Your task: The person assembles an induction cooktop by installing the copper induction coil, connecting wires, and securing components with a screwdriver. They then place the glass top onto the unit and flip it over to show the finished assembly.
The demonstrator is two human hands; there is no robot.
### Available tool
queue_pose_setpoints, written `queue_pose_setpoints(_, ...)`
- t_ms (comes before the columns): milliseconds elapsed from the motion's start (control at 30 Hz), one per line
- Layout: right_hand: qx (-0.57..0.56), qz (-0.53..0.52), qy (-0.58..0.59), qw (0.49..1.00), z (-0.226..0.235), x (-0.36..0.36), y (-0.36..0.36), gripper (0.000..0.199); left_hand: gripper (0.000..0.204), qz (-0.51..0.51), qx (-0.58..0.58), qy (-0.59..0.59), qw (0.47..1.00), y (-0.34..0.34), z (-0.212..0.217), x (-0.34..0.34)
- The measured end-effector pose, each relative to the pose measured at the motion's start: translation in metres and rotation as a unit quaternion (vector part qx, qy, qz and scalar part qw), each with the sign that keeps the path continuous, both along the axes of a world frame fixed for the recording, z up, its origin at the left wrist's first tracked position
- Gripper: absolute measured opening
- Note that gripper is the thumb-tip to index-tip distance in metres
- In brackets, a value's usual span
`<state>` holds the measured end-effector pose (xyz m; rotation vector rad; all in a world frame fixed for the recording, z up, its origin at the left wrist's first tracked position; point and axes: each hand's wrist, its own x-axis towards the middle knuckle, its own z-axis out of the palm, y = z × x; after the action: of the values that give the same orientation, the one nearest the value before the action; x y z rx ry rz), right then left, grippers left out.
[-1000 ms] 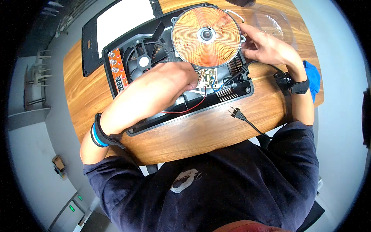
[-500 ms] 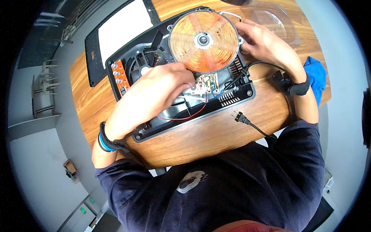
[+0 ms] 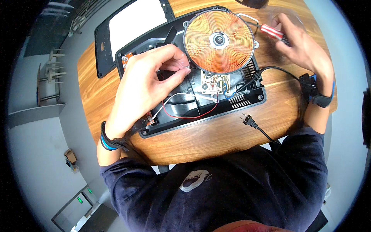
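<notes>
An opened induction cooker [image 3: 208, 112] with a black plastic base lies on the table, its round copper coil [image 3: 201, 46] exposed on top. Just left of the coil, my left hand [image 3: 148, 73] pinches thumb and fingertips together over the base; a tiny pale thing shows between them, too small to name. To the right of the coil, my right hand [image 3: 303, 44] is closed round a screwdriver [image 3: 271, 31] with a red and white striped handle. A circuit board [image 3: 212, 83] shows partly under the coil's near edge. Red wire [image 3: 193, 117] and white wire loop across the base.
A black-framed panel with a white sheet [image 3: 135, 23] lies at the far left. A black power plug [image 3: 249, 120] rests on the wooden table [image 3: 193, 145] near its front edge. Behind my right hand is a clear plastic container [image 3: 299, 21], mostly hidden. A dark round object [image 3: 253, 3] stands at the back.
My right hand has moved away from the coil's right edge and now holds the screwdriver. My left hand has lifted off the circuit board, moving left with its fingertips pinched.
</notes>
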<state>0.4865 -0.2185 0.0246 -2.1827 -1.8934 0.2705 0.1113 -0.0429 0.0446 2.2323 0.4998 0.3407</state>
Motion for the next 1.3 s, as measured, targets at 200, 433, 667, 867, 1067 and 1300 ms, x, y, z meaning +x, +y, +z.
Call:
queue_pose_setpoints(200,0.017,-0.045,-0.093,0.994,0.038,0.009,-0.009,0.039,0.013,0.032,0.023,-0.010,0.999,-0.002,0.002,-0.005)
queue_pose_setpoints(433,0.034,-0.038,-0.091,0.995,0.050,0.003,-0.018,0.037,0.012,0.049,0.015,-0.014,0.999,-0.004,-0.002,0.001)
queue_pose_setpoints(667,-0.048,-0.013,-0.042,0.998,0.050,0.022,-0.033,0.034,0.014,0.042,-0.009,-0.028,0.999,-0.005,-0.003,0.002)
queue_pose_setpoints(867,0.028,0.104,0.011,0.994,0.053,0.015,-0.029,0.036,0.015,0.048,-0.023,-0.025,0.998,-0.007,-0.001,0.006)
queue_pose_setpoints(1067,0.004,0.232,0.055,0.971,0.059,-0.047,0.002,0.035,0.021,0.010,-0.014,-0.049,0.999,-0.009,-0.003,0.019)
queue_pose_setpoints(1300,0.009,0.227,0.064,0.972,0.047,-0.055,0.007,0.035,0.021,0.011,-0.001,-0.057,0.998,-0.012,-0.007,0.018)
